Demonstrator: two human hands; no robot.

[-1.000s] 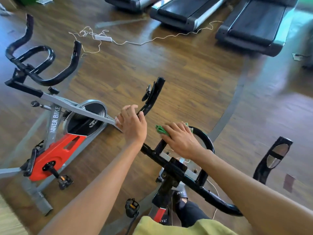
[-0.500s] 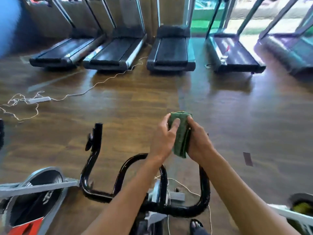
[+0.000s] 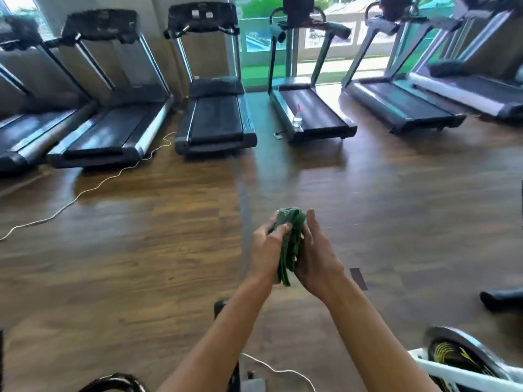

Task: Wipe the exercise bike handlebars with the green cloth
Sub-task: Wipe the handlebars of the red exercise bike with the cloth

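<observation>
Soft, crumpled green cloth (image 3: 289,244); glossy wood-grain floor (image 3: 141,250); treadmills (image 3: 216,120) with matt black belts and silvery metal frames.

cloth (image 3: 289,244) between left hand (image 3: 264,253) and right hand (image 3: 318,263) | treadmills (image 3: 216,120) behind — bike wheel (image 3: 458,355) right

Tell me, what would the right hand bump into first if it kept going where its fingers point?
Probably nothing near: the right hand points forward over bare floor; far ahead stands a treadmill, though depth is unclear.
</observation>
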